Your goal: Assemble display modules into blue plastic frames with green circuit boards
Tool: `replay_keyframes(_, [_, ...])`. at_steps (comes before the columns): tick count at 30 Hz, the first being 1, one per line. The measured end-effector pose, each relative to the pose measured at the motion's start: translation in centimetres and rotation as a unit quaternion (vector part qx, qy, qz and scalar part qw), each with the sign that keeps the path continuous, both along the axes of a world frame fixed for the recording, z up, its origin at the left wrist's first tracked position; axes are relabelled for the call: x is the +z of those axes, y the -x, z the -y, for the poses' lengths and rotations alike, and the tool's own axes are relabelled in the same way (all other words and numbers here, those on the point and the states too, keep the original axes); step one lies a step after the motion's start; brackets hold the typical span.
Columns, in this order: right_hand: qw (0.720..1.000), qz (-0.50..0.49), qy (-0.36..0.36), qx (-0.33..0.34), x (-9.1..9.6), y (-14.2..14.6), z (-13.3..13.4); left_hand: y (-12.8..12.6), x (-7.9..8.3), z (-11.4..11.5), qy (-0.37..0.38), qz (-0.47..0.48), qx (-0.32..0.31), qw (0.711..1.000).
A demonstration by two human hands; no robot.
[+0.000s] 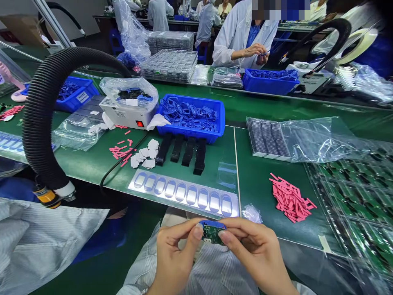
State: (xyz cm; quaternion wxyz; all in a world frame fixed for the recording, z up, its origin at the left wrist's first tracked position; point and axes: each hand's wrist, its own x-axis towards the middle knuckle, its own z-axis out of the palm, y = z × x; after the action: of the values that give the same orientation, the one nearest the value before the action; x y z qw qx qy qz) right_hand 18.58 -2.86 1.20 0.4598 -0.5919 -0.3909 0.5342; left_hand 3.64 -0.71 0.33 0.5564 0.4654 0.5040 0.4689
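Observation:
Both my hands hold one small part over my lap, below the table's front edge: a blue plastic frame with a green circuit board (211,231) set in it. My left hand (175,256) pinches its left side between thumb and forefinger. My right hand (256,252) grips its right side with curled fingers. Just beyond, on the green table (258,184), lies a clear strip of oval stickers (184,192).
A blue bin of blue frames (192,116) stands ahead, with black foam strips (182,151) before it. Pink tabs (290,200) lie at right, next to bagged trays of green boards (356,205). A black corrugated hose (43,110) arches at left. A person in a white coat (242,37) works across the table.

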Motion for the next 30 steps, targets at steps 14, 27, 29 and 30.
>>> replay_keyframes(14, [0.972,0.076,-0.202,0.091,-0.2,-1.8,-0.9,1.2,-0.1,-1.5,-0.215,-0.014,-0.042,0.976])
replay_keyframes(27, [0.908,0.25,-0.328,0.072,-1.5,-1.9,-0.6,0.8,-1.1,-1.5,-0.325,-0.062,-0.013,0.944])
replay_keyframes(29, [0.9,0.263,-0.342,0.058,-1.9,-1.9,-0.4,1.0,-1.4,-1.5,-0.34,-0.078,-0.031,0.937])
replay_keyframes(30, [0.899,0.263,-0.345,0.056,-2.0,-1.9,-0.3,1.1,-1.6,-1.5,-0.347,-0.086,-0.037,0.933])
